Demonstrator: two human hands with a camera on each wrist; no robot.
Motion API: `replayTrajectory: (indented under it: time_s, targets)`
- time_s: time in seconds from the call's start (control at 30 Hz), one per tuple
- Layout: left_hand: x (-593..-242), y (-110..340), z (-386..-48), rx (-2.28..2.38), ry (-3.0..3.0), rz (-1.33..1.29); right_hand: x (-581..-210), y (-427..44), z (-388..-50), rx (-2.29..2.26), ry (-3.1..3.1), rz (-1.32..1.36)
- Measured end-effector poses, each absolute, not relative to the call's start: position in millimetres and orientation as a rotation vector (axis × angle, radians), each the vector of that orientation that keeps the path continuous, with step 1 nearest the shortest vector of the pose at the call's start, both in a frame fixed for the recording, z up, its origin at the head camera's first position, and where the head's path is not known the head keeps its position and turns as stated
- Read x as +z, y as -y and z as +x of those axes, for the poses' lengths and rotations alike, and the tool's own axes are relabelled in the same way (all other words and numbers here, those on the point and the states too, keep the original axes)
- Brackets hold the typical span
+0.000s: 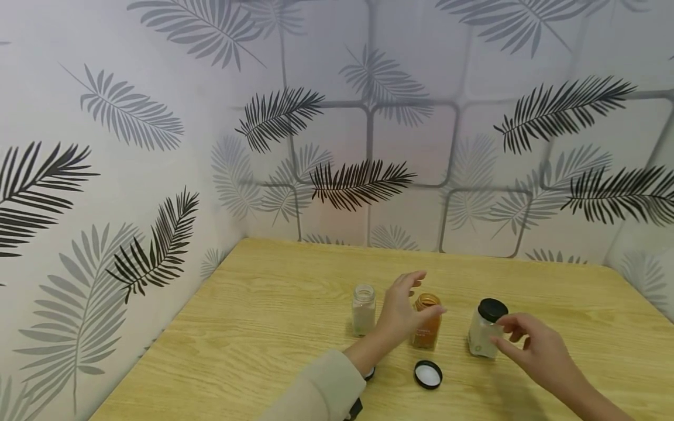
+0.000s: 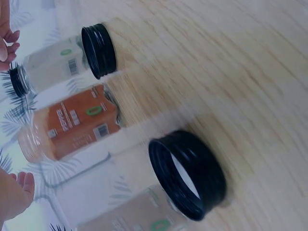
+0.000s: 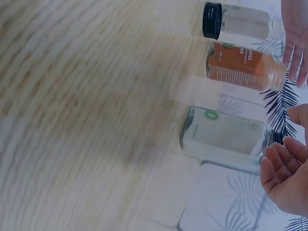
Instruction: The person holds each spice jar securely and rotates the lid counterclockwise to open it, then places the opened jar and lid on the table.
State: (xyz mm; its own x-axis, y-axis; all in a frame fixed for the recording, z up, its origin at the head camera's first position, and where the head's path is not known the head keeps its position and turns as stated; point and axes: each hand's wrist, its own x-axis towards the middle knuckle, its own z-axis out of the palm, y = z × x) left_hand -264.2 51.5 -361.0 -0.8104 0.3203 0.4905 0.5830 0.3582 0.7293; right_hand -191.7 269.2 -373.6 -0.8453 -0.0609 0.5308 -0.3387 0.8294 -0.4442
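Observation:
An uncapped glass jar of orange-red powder (image 1: 425, 330) stands upright between two others. My left hand (image 1: 396, 307) is beside it, fingers and thumb spread apart and holding nothing. Left of that hand is an uncapped jar of pale powder (image 1: 363, 316). On the right, a jar with pale contents (image 1: 481, 336) wears a black lid (image 1: 492, 310). Close to this lid is my right hand (image 1: 537, 345), its fingers loosely bent; whether the fingertips touch the jar is unclear. In the right wrist view, those fingers partly hide the lid (image 3: 275, 137).
A loose black lid (image 1: 428, 374) with a white inside lies in front of the orange-red jar. Another loose lid (image 2: 187, 173) lies before the left jar, mostly hidden by my sleeve in the head view. Leaf-patterned walls (image 1: 337, 140) border the wooden table (image 1: 253, 327).

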Motion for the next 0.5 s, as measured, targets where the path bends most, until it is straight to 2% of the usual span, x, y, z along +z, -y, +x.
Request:
replayTrajectory:
  time_s: [0.27, 0.5]
  targets:
    - [-363, -63, -257, -1.47, 2.336, -0.874, -370, -278, -194, 0.673, 2.462, 0.285]
    - [-366, -74, -253, -1.315, 2.299, -0.971, -366, -285, -196, 0.649, 2.454, 0.284]
